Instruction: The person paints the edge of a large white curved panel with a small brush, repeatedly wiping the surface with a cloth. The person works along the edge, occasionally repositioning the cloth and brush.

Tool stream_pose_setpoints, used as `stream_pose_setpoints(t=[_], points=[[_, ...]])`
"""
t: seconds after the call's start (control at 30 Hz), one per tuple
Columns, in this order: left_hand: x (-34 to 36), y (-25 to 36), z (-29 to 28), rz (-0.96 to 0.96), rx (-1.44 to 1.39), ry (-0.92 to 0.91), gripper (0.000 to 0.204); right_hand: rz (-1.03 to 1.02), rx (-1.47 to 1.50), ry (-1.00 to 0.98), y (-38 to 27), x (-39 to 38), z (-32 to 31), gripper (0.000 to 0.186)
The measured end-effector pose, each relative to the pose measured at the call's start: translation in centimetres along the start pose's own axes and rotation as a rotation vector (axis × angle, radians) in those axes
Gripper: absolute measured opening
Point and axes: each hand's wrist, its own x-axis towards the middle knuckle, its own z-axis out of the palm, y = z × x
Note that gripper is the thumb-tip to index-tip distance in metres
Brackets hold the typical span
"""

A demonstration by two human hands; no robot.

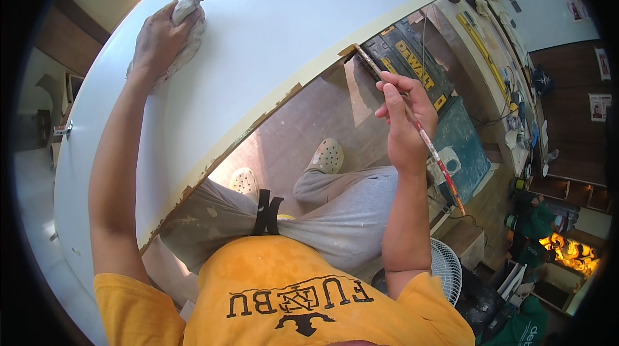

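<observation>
A large white panel (258, 37) slants across in front of me, its near edge lined with a pale band and patchy brown spots. On its far left part, my left hand (157, 40) is closed around a crumpled, greyish-white rag (189, 8), pressing it against the surface. My right hand (407, 120) pinches a slim paintbrush (440, 164) whose long handle is spattered red and white. The brush's tip end meets the panel's near edge beside a brown patch (349, 50); its bristles are too small to make out clearly.
Beyond my right hand lies a black and yellow tool case (403, 56), with a teal box (467, 143) nearer. A yellow level (483, 53) rests on a cluttered bench. A white fan (446, 269) stands by my right elbow. People in green (532, 249) are at lower right.
</observation>
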Motion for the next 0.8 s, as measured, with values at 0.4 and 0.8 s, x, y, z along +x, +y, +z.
stream_pose_setpoints(t=[0.4,0.8], points=[[0.0,0.3,-0.3,-0.006,-0.019,-0.011,0.05,0.006,-0.028,-0.05,-0.3,-0.9,0.4,0.019],[0.0,0.0,0.1,0.022,-0.016,0.024,0.045,-0.027,0.009,-0.18,-0.1,-1.9,0.6,0.017]])
